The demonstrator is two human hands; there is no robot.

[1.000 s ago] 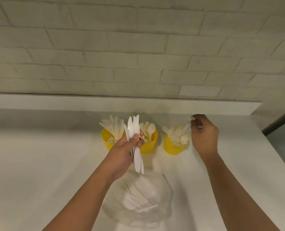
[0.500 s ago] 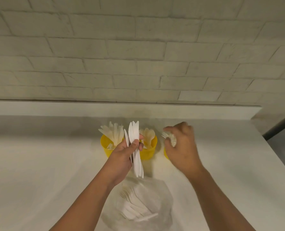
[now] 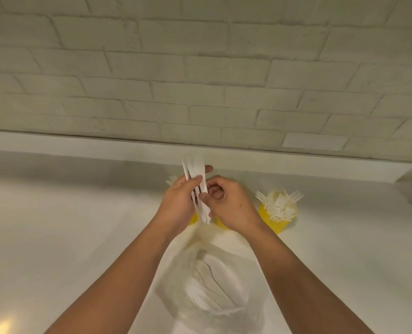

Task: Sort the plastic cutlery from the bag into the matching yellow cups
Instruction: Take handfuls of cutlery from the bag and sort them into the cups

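Two hands meet on one knife bundle (image 3: 195,170): left hand (image 3: 178,204) grasps it upright, long axis twelve-to-six, tips at twelve; right hand (image 3: 232,206), fingers curled, pinches its lower shafts. Two yellow cups (image 3: 193,219) sit mostly hidden just behind the hands; fork cup (image 3: 276,222) stands at three o'clock. Cutlery bag (image 3: 173,270) lies at six on white counter (image 3: 79,225); painted brick wall (image 3: 200,68) beyond.

A white-painted brick wall (image 3: 200,68) is rising behind a white countertop (image 3: 67,225). A raised ledge (image 3: 79,145) is running along its rear edge. Warm glare (image 3: 2,326) is reflecting lower left.
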